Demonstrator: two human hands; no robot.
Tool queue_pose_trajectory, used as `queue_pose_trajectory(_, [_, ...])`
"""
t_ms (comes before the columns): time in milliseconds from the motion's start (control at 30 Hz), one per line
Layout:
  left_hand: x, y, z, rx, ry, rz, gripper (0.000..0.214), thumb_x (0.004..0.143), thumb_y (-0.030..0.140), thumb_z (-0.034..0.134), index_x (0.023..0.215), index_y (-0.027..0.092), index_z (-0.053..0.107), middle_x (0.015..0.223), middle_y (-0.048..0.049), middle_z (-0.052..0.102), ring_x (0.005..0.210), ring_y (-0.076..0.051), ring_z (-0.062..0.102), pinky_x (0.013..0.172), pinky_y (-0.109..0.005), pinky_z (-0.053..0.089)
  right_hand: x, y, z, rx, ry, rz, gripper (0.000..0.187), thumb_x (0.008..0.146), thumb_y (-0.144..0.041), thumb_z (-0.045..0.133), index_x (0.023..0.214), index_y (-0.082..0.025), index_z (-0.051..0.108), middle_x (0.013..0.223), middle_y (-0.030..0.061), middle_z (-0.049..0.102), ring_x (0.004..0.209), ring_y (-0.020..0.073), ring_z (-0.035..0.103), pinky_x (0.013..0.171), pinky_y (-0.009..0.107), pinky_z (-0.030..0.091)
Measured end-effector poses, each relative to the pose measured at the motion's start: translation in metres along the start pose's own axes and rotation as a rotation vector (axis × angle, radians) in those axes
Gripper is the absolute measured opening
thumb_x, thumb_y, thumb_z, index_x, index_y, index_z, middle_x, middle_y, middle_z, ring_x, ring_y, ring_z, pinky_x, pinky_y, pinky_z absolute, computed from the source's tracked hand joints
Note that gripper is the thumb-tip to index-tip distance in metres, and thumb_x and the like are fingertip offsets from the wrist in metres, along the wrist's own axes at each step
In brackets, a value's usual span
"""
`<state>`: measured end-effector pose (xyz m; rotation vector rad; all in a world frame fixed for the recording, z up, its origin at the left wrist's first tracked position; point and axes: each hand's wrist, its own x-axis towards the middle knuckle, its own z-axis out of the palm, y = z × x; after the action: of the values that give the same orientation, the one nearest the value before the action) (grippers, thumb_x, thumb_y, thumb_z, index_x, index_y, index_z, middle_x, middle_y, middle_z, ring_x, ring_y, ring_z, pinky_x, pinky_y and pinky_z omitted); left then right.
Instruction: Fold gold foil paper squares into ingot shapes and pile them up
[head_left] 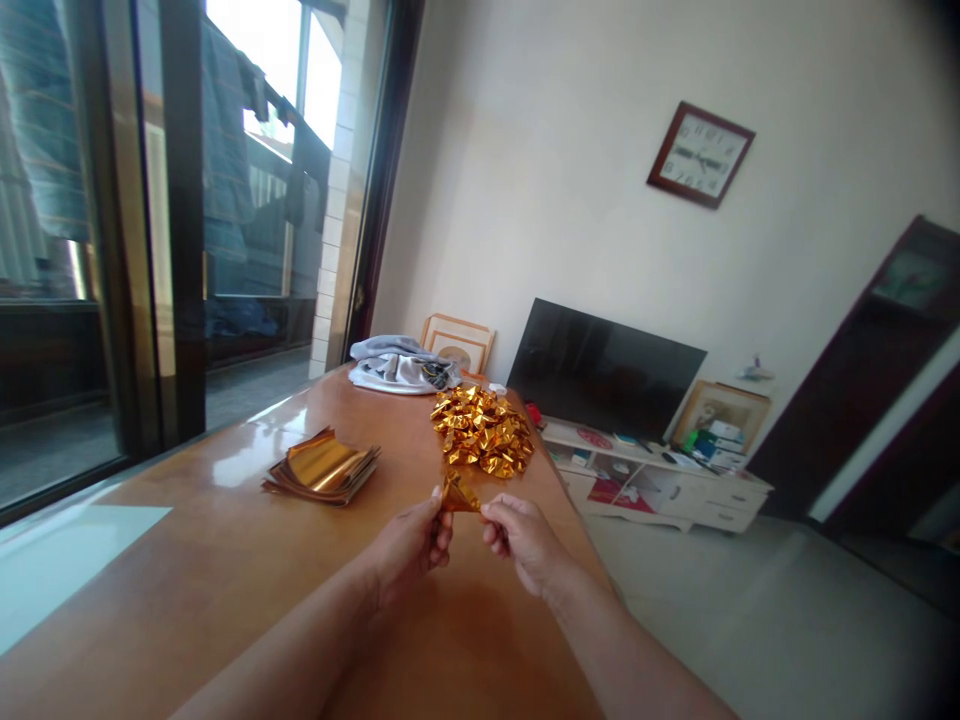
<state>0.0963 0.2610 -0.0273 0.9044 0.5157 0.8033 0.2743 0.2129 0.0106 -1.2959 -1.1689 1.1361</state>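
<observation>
Between my two hands is a small folded piece of gold foil paper, held just above the brown table. My left hand pinches its left end, thumb on top and fingers curled under. At its right end, my right hand grips a corner between thumb and forefinger. Just beyond them lies a heap of folded gold foil pieces, shiny and many-pointed. Left of the heap rests a stack of flat gold foil sheets, its edges curling up.
Folded cloth lies at the table's far end, near a framed picture. Past the table's right edge stand a low white cabinet and a black television. A glass sliding door runs along the left.
</observation>
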Motion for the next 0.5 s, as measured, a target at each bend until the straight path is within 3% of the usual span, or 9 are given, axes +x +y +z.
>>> queue_pose_trajectory(500, [-0.007,0.018,-0.003,-0.191,-0.115,0.012,0.041,0.092,0.055,0.058,0.076,0.017,0.058,0.062,0.0036,0.047,0.057,-0.01,0.046,0.069,-0.026,0.044,-0.002,-0.026,0.015,-0.04,-0.047,-0.107,0.028,0.085,-0.042,0.063,0.072,-0.018,0.058,0.063,-0.0009,0.061,0.053,0.0094,0.047,0.052,0.022,0.034])
